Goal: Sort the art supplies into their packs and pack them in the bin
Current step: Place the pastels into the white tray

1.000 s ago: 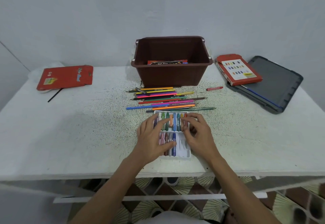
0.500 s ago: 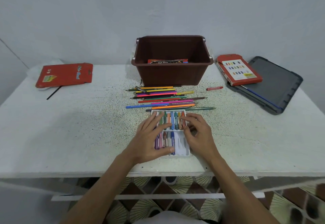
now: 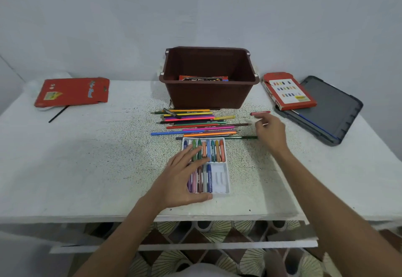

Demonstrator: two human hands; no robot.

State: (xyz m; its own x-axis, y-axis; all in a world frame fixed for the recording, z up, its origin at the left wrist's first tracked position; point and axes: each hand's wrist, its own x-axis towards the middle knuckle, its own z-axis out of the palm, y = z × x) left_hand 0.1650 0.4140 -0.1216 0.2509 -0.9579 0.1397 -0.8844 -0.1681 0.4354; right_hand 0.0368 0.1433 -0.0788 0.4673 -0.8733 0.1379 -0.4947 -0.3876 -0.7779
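Your left hand (image 3: 185,176) lies flat, fingers spread, on the crayon tray (image 3: 219,179); your right hand (image 3: 270,132) hovers loose and empty at 1 o'clock, near the red crayon (image 3: 260,113).

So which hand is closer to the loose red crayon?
Right. The right hand is just short of the red crayon; the left hand rests on the crayon tray, farther back.

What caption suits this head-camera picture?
Left hand rests on crayon tray; right hand hovers by loose red crayon near bin.
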